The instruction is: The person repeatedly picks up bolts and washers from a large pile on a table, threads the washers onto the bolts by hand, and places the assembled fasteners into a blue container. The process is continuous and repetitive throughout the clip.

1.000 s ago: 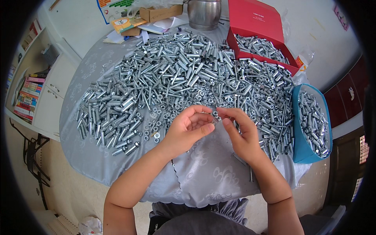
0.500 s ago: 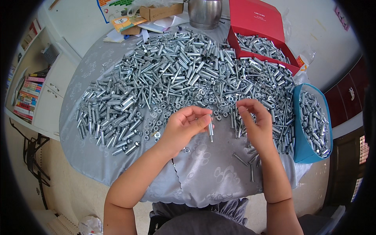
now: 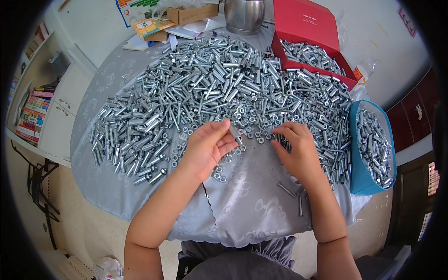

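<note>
Nearest the person, a few finished bolts [image 3: 290, 192] lie apart on the grey cloth of the surface [image 3: 252, 205], a small share of the work by the look of it. The left hand [image 3: 207, 148] has its fingers clamped on a short metal sleeve [image 3: 234, 132], held just above the cloth. The right hand [image 3: 298, 151] rests at the edge of the heap, fingers curled together over loose pieces; what they grip I cannot tell. Nuts [image 3: 242, 116] ring both hands. Beyond spreads the big pile of sleeves and bolts [image 3: 210, 84], mostly unsorted. Farther off, a blue tub [image 3: 357, 182] and a red box [image 3: 303, 23] each hold some parts.
</note>
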Tool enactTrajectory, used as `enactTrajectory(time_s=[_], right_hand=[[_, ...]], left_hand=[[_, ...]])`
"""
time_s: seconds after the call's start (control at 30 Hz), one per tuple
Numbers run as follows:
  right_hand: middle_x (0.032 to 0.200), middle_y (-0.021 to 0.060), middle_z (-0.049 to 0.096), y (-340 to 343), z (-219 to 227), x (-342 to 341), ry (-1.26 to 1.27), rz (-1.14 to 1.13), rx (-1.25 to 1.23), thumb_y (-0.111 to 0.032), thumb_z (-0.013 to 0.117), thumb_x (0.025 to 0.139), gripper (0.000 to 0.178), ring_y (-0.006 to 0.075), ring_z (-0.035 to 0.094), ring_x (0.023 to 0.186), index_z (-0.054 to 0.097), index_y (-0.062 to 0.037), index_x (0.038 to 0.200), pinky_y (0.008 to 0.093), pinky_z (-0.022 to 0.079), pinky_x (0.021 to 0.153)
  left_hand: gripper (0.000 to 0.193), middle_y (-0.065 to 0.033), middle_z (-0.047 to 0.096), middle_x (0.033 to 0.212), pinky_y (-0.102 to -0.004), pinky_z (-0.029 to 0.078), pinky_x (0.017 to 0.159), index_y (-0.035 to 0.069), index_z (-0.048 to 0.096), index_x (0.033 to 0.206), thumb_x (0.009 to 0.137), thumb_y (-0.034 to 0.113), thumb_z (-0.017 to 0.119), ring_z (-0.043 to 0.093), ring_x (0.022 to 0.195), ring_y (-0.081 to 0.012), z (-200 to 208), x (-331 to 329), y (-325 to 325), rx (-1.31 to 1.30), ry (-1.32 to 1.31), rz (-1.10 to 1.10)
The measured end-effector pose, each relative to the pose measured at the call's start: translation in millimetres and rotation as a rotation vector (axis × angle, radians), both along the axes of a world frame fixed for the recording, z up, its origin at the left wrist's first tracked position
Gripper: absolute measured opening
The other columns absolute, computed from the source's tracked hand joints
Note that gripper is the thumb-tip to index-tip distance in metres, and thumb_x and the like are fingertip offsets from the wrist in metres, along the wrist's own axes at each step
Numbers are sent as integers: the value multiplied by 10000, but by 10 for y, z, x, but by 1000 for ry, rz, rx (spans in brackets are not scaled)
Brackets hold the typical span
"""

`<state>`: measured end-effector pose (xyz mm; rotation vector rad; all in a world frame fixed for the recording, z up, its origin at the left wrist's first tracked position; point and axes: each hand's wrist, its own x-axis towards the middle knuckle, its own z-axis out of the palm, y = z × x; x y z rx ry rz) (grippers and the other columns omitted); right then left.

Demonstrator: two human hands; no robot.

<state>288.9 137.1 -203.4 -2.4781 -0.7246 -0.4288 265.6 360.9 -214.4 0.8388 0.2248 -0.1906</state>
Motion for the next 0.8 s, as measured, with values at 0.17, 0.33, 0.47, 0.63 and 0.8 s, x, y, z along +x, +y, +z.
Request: enactTrajectory(time_s=[0.17, 0.33, 0.47, 0.63, 0.8], right_hand=[[933, 91, 578, 35, 9, -2, 8, -3, 41, -98, 657, 717, 200, 274, 529, 885, 631, -49, 909, 373, 412, 796], [910, 94, 588, 66, 3, 0, -3, 15, 61, -92, 653, 719, 174, 278, 533, 876, 630, -46, 885, 374, 414, 789], [876, 105, 604, 92, 63, -16, 71, 78, 150, -82, 646, 724, 159, 290, 544, 851, 623, -29, 872, 372, 418, 778], [858, 112, 628, 177, 338, -213, 312, 115, 337, -65, 617, 768, 117, 272, 579, 856, 626, -12, 871, 338, 429, 790], [830, 117, 626, 166, 557, -223, 388, 163, 265, -64, 601, 783, 97, 238, 603, 748, 631, 2, 848, 312, 465, 663]], left_hand=[[89, -55, 590, 803, -306, 537, 771, 53, 567, 826, 857, 136, 578, 599, 776, -143, 49, 40, 78, -118, 71, 97], [90, -33, 561, 707, -301, 545, 730, 58, 561, 779, 826, 124, 601, 581, 678, -130, 138, 53, 127, -110, 120, 190], [86, -31, 563, 722, -302, 543, 733, 48, 561, 821, 833, 128, 593, 582, 692, -128, 75, 75, 175, -93, 95, 178], [178, -33, 573, 777, -297, 530, 784, -1, 548, 1005, 878, 123, 535, 585, 754, -122, 90, 58, 161, -136, 6, 123], [251, -31, 575, 782, -284, 510, 847, -11, 529, 1052, 906, 192, 504, 585, 773, -114, 53, 64, 141, -197, -33, 68]])
